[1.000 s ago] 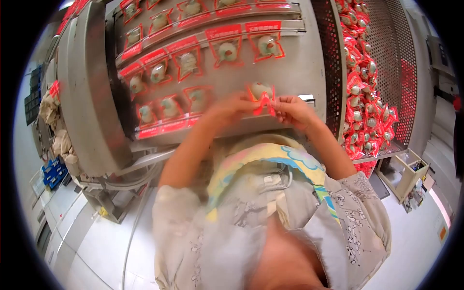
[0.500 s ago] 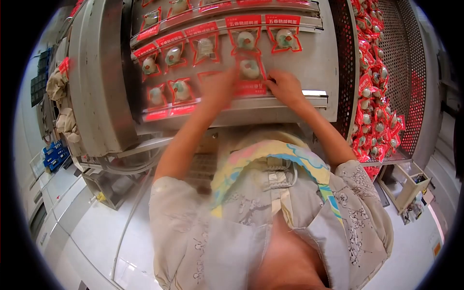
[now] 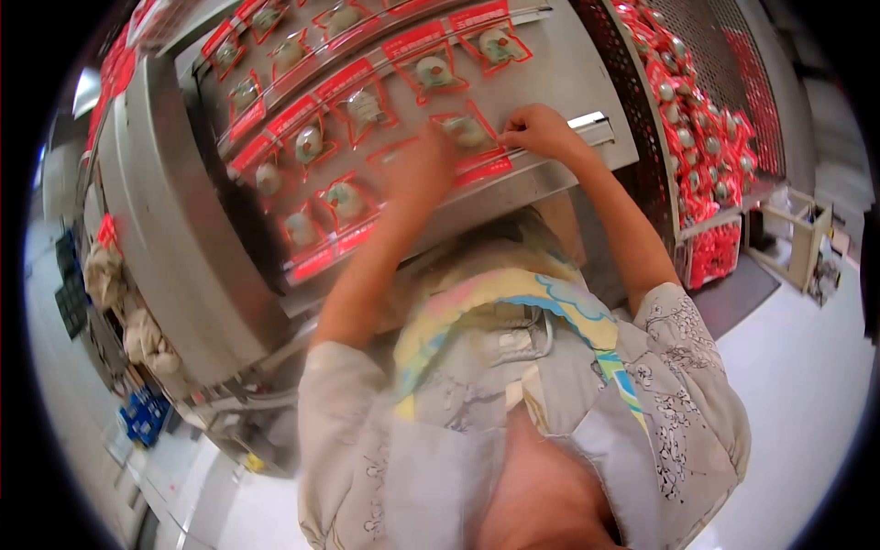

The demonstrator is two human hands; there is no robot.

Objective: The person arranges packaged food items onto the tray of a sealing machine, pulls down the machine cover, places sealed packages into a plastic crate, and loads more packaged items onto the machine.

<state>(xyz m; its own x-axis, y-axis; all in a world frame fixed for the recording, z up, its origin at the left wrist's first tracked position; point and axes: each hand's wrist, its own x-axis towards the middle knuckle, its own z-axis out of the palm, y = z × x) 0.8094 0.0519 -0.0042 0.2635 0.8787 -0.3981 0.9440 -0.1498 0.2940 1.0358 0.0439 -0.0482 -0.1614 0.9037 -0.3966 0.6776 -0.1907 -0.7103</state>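
Note:
A clear-and-red egg packet (image 3: 467, 131) lies on the front row of the metal machine bed, its red strip along the front bar. My right hand (image 3: 547, 135) is closed in a pinch at the packet's right edge, its fingertips meeting the film. To the packet's left, my left hand (image 3: 423, 170) is smeared by motion, so its fingers cannot be made out. Another packet (image 3: 396, 154) is partly hidden behind the left hand. Further left in this row lies an egg packet (image 3: 345, 200) with its red strip on the bar.
More egg packets (image 3: 365, 106) lie in rows behind, along metal bars. On the right, a perforated metal bin (image 3: 753, 101) holds a heap of packets (image 3: 697, 137). A steel housing (image 3: 183, 220) stands at the left. A red-filled crate (image 3: 713, 253) sits below the bin.
The camera view has tilted, so the machine bed slants up to the right. Both hands stay around the same egg packet, the left still blurred.

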